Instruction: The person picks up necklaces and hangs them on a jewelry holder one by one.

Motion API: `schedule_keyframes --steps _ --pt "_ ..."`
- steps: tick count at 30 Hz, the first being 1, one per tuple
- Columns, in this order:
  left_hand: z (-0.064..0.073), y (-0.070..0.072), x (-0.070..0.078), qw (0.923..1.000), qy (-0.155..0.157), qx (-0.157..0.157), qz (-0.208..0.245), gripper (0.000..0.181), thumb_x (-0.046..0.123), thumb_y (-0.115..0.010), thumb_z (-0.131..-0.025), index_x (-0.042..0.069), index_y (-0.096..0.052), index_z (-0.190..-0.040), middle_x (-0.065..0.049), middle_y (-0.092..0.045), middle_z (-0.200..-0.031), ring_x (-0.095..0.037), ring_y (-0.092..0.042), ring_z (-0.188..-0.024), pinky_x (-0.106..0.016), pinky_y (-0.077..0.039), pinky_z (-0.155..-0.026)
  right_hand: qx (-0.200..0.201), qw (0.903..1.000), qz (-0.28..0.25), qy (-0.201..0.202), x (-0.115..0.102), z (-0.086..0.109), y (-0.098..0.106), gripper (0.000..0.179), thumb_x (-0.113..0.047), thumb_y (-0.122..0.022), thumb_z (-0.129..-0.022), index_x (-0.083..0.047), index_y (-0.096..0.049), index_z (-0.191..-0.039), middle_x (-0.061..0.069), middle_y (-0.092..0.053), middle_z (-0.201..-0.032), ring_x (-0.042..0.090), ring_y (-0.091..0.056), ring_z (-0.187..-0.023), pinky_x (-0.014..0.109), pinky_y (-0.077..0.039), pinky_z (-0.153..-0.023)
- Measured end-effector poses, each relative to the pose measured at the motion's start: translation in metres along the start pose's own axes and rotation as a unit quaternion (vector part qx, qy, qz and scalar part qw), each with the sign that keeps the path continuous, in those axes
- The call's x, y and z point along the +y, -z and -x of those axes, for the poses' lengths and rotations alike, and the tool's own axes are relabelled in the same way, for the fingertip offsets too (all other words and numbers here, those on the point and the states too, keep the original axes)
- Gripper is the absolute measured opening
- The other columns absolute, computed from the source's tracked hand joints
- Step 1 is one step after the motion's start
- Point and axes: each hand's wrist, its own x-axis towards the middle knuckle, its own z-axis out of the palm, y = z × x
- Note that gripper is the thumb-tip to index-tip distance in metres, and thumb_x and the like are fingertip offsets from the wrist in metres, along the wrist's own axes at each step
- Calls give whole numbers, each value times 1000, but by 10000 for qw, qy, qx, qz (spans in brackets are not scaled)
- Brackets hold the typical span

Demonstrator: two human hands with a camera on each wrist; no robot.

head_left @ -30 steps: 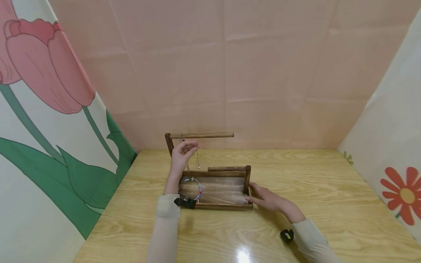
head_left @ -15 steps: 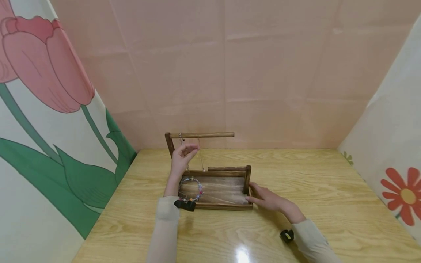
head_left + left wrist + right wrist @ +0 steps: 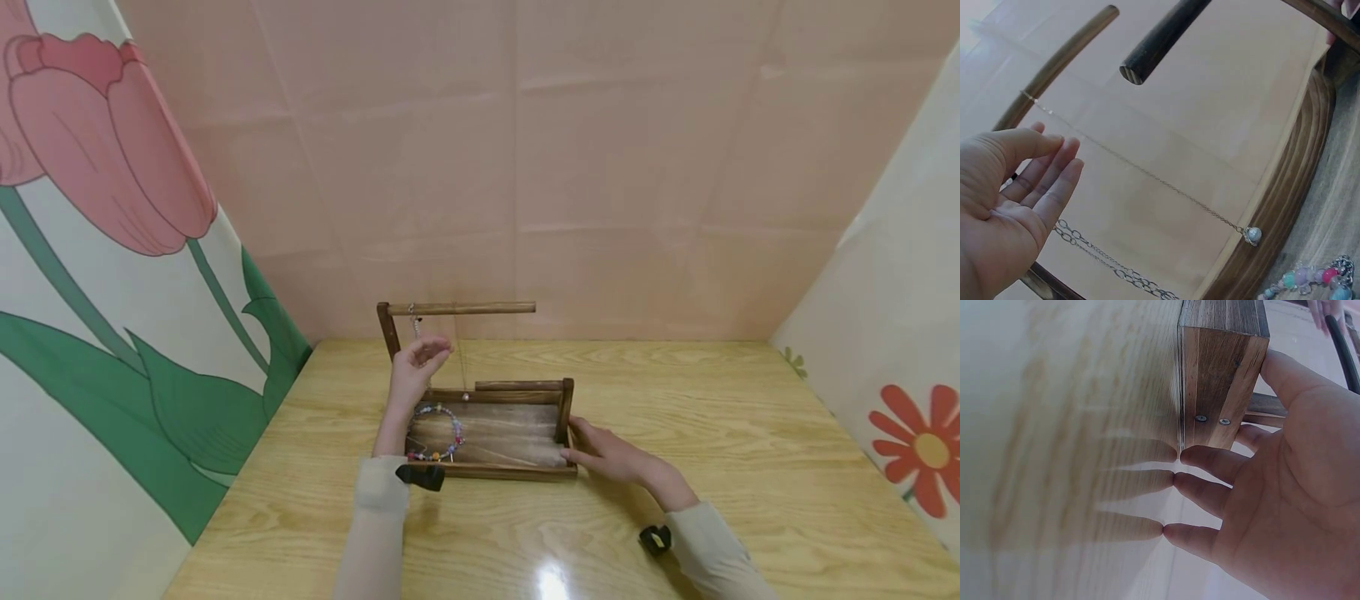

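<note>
A wooden jewelry stand (image 3: 498,472) has a tray base, a tall upper bar and a lower bar. From the upper bar hangs a thin necklace (image 3: 1160,181), its pearl-like pendant (image 3: 1252,235) in front of the tray's back wall. My left hand (image 3: 418,367) is raised beside it, thumb and fingers loosely bent, with nothing between them. A linked chain (image 3: 1116,262) hangs behind that hand, partly hidden. At the stand's right end rests my right hand (image 3: 1291,475), thumb and index at the rim, other fingers extended with tips on the table.
A beaded bracelet (image 3: 458,429) lies at the left of the tray. The lower bar (image 3: 517,386) juts left from a short post (image 3: 564,408). Wood-grain table (image 3: 712,400) surrounds the stand, with a pink backdrop (image 3: 637,208) behind.
My left hand has let go of the necklace and lowered slightly. The chain, earlier at the fingertips, now hangs freely with its pendant lower and farther right. My right hand has stayed in place.
</note>
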Motion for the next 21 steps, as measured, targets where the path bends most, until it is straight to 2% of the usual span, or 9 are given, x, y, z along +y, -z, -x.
schedule_keyframes --steps 3,5,10,12,16,21 --pt "1 1 -4 9999 -23 3 -118 24 -6 -60 -86 -16 -57 -107 -32 -59 -107 -46 -57 -102 -21 -52 -83 25 10000 0 47 0 0 0 76 -46 -48 -94 -2 -15 -147 21 -24 -149 38 -24 -136 55 -25 -109" --pt "1 2 -11 9999 -14 -4 -131 23 -5 -61 -86 -14 -58 -107 -31 -60 -106 -46 -57 -101 -20 -52 -82 30 10000 10 60 1 -1 0 76 -45 -49 -94 -2 -15 -147 21 -24 -149 38 -25 -136 54 -25 -109" --pt "0 5 -33 9995 159 19 -280 23 4 -64 -86 -5 -62 -107 -24 -64 -106 -37 -61 -100 -20 -52 -81 17 10000 30 33 1 -1 -1 76 -45 -48 -94 -2 -15 -147 22 -23 -150 38 -24 -137 55 -24 -109" --pt "1 5 -38 9989 217 13 -408 23 7 -65 -86 -3 -63 -106 -21 -65 -105 -30 -63 -98 -21 -52 -81 10 10000 32 27 0 0 -1 76 -45 -47 -95 0 -15 -147 23 -23 -149 40 -23 -136 56 -24 -109" --pt "5 5 -44 9984 279 -82 -479 21 7 -66 -86 -1 -64 -105 -19 -66 -103 -23 -64 -95 -25 -54 -81 -2 10000 28 59 -1 0 -1 76 -43 -47 -95 2 -14 -146 25 -22 -149 42 -23 -136 58 -23 -108" --pt "7 5 -47 9979 241 -310 -508 22 5 -65 -86 -4 -63 -106 -22 -65 -103 -29 -63 -97 -24 -54 -80 7 10000 32 51 -1 -1 0 76 -43 -47 -95 1 -13 -147 24 -21 -149 41 -22 -136 57 -23 -109"
